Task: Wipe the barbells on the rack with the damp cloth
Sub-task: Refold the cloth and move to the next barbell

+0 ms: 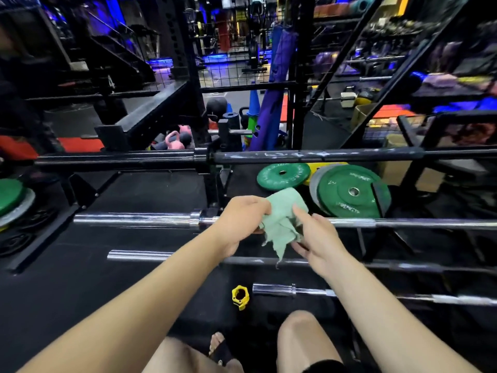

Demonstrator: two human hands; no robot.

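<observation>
A pale green cloth [282,219] with frayed edges hangs between my two hands, above the barbells. My left hand [239,224] grips its left side. My right hand [317,238] pinches its right edge with thumb and fingers. Several barbells lie across the low black rack: a black bar [322,155] at the back, a chrome bar [134,219] just behind the cloth, a chrome and dark bar [139,254] under my hands, and a short chrome bar end [274,289] nearest me.
A yellow collar clamp [240,296] lies on the black floor by the nearest bar. Green weight plates [352,193] lean behind the rack at the right, more plates [10,195] at the left. My knees and a sandalled foot [219,345] are below.
</observation>
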